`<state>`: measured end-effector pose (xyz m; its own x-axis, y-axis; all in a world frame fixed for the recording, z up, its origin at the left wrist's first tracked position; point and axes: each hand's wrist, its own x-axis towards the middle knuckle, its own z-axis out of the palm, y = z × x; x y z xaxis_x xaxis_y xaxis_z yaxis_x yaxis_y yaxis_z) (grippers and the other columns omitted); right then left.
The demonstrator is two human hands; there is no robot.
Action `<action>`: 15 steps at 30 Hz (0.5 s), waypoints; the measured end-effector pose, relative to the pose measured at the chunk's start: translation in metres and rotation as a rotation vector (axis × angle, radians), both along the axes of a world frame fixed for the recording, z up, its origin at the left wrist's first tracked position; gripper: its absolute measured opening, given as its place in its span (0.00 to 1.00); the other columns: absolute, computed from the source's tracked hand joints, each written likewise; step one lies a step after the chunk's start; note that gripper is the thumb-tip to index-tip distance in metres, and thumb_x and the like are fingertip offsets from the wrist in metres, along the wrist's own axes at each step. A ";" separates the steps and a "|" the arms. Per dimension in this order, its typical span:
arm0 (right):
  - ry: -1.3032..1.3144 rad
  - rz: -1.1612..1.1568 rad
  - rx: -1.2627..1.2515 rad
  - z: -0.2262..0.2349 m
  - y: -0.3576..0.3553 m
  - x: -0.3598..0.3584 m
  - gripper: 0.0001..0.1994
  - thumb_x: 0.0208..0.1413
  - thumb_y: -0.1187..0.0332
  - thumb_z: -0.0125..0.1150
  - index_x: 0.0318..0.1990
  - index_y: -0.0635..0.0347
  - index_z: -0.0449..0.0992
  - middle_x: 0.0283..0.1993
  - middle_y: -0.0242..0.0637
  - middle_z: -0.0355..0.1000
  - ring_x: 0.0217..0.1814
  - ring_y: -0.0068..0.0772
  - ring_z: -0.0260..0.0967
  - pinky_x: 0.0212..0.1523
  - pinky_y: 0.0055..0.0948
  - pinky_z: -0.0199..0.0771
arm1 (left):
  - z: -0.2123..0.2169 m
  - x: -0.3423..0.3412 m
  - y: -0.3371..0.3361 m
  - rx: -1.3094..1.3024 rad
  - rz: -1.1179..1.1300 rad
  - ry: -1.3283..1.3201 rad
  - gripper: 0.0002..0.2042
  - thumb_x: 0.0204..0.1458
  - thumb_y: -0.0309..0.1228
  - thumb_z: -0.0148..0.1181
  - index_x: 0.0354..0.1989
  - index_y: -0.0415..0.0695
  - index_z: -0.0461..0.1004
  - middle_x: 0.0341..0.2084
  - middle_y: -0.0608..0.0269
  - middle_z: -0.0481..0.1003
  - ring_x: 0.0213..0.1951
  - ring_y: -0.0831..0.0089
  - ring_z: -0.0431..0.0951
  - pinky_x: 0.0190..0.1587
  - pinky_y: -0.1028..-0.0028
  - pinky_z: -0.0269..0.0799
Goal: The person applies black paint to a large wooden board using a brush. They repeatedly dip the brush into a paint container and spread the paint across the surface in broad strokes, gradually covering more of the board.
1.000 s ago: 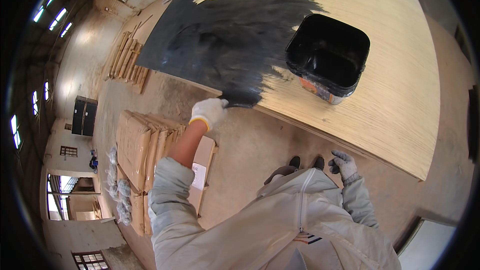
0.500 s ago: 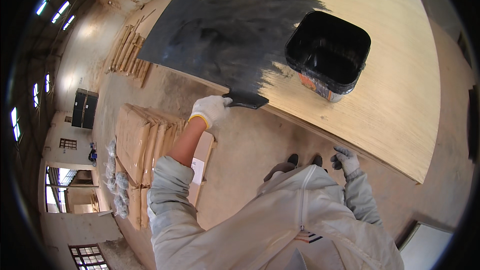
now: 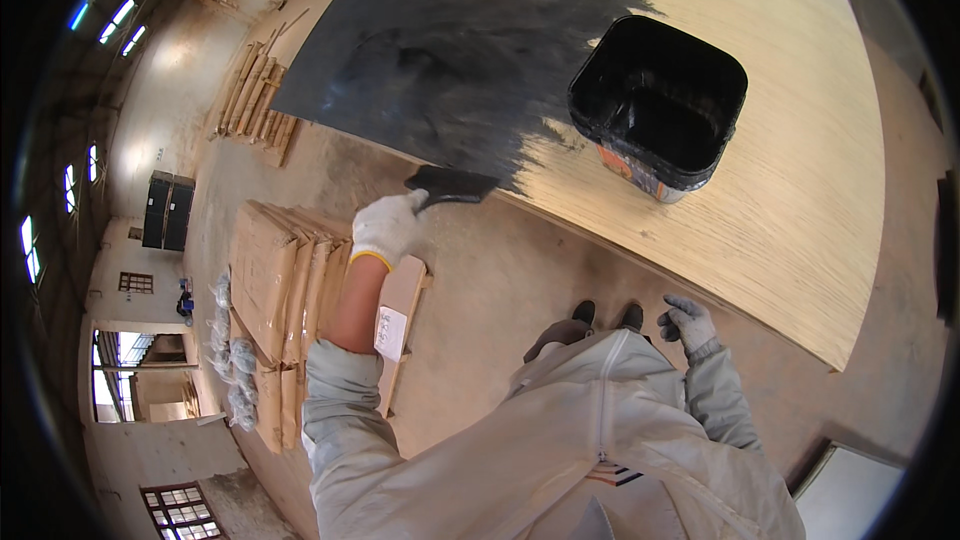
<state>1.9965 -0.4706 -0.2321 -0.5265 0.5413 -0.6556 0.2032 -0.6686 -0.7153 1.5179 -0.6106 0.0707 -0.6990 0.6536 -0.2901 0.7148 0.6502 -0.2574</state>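
Note:
My left hand (image 3: 388, 228), in a white knit glove, is closed round the handle of a wide paintbrush (image 3: 455, 185) coated in black. The brush lies level at the near edge of a pale wooden board (image 3: 770, 210); whether it touches the board I cannot tell. Black paint (image 3: 430, 70) covers the board's left part, with ragged streaks along its right border. A black square bucket (image 3: 660, 90), dark inside, stands on the bare wood. Down beside the near edge, my right hand (image 3: 688, 323), in a grey-stained glove, has loosely bent fingers apart and holds nothing visible.
Brown wrapped flat packages (image 3: 270, 280) are stacked on the floor to my left, with clear plastic bundles (image 3: 240, 380) beside them. Farther off are a pile of wooden pieces (image 3: 250, 100) and a dark cabinet (image 3: 168, 212). A white panel (image 3: 850, 485) lies at lower right.
My left hand has moved left and slightly toward me with the paintbrush, from the painted border out along the board's near edge. The right hand has barely moved.

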 end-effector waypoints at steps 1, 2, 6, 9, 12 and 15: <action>0.000 0.010 0.001 -0.001 0.001 0.000 0.21 0.70 0.74 0.52 0.68 0.71 0.72 0.37 0.45 0.82 0.26 0.31 0.77 0.27 0.29 0.78 | -0.003 -0.008 0.000 0.012 0.034 0.010 0.24 0.60 0.44 0.57 0.66 0.63 0.79 0.48 0.49 0.85 0.51 0.49 0.85 0.56 0.55 0.79; 0.000 0.020 0.002 -0.001 0.001 0.000 0.21 0.70 0.74 0.52 0.68 0.71 0.72 0.37 0.45 0.82 0.26 0.31 0.77 0.27 0.29 0.78 | -0.007 -0.011 0.002 0.023 0.029 0.006 0.23 0.61 0.44 0.56 0.65 0.63 0.80 0.48 0.50 0.85 0.51 0.49 0.85 0.56 0.54 0.79; -0.010 0.051 -0.007 0.001 0.005 -0.001 0.22 0.69 0.73 0.53 0.69 0.68 0.73 0.37 0.43 0.83 0.27 0.26 0.78 0.29 0.26 0.82 | -0.029 -0.001 0.013 0.031 -0.034 -0.036 0.21 0.62 0.43 0.55 0.63 0.62 0.81 0.49 0.51 0.85 0.52 0.49 0.85 0.55 0.52 0.79; -0.032 0.057 -0.006 0.003 0.006 -0.001 0.22 0.69 0.73 0.52 0.69 0.68 0.73 0.37 0.43 0.83 0.27 0.26 0.78 0.29 0.26 0.82 | -0.039 0.017 0.018 0.019 -0.064 -0.075 0.21 0.62 0.45 0.57 0.63 0.63 0.81 0.48 0.51 0.85 0.51 0.49 0.85 0.55 0.53 0.80; -0.045 0.028 0.003 -0.001 0.006 0.004 0.22 0.69 0.74 0.52 0.69 0.69 0.72 0.37 0.44 0.83 0.27 0.29 0.78 0.28 0.27 0.81 | -0.035 0.030 0.019 0.001 -0.067 -0.117 0.19 0.63 0.43 0.56 0.61 0.61 0.81 0.49 0.50 0.85 0.53 0.49 0.84 0.55 0.51 0.79; -0.049 -0.011 -0.006 -0.008 0.001 0.010 0.23 0.68 0.75 0.52 0.69 0.71 0.71 0.37 0.46 0.82 0.25 0.33 0.78 0.26 0.29 0.79 | -0.036 0.027 0.011 -0.002 -0.082 -0.125 0.19 0.64 0.43 0.56 0.62 0.62 0.80 0.47 0.49 0.85 0.50 0.48 0.85 0.53 0.50 0.79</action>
<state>2.0062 -0.4694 -0.2399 -0.4879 0.5427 -0.6837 0.2307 -0.6752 -0.7006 1.5451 -0.5994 0.0350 -0.6016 0.7064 -0.3730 0.7921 0.5878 -0.1644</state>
